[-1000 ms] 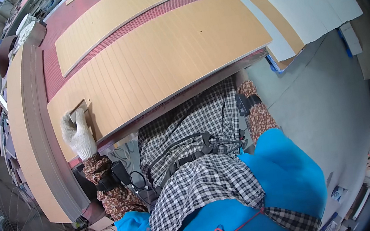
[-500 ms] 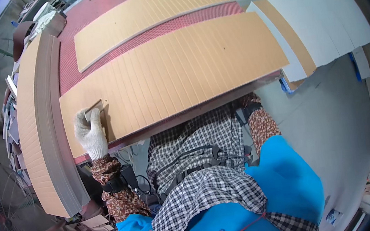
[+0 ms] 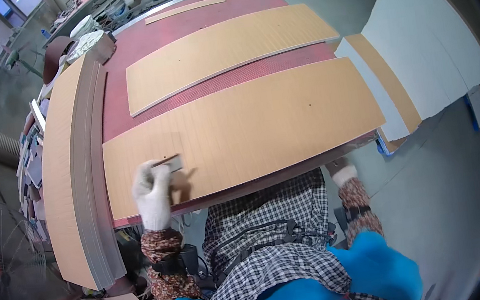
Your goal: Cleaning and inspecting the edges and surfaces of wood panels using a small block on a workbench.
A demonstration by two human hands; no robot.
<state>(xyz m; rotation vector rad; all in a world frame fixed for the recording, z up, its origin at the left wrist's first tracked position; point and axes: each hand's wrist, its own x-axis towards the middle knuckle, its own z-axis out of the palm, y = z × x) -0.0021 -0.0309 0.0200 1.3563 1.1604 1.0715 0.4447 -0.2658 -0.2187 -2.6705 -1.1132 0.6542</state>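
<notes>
My left hand (image 3: 153, 190), in a white knitted glove, pinches a small flat rectangular piece (image 3: 173, 163) between thumb and fingers. The piece has a dark edge and a pale grey face; its exact kind I cannot make out. Both are over the left part of a long wood-grain panel (image 3: 249, 125), and a shadow falls on the panel beside them. A small dark hole shows toward the panel's right end. My right hand (image 3: 339, 170), with a white glove cuff, hangs below the panel's front edge at the right. Its fingers are mostly hidden in shadow.
A second wood-grain panel (image 3: 228, 49) lies behind on the red table (image 3: 117, 105), and a narrow strip (image 3: 185, 9) lies farther back. Stacked panels (image 3: 89, 168) stand along the left side. White board sheets (image 3: 425, 49) are at the right. A fan (image 3: 2, 239) stands lower left.
My left hand has turned the small piece, and its shadow has moved farther from the hand. More of my right hand and its cuff shows. The whole view has shifted, revealing more of the table's far side.
</notes>
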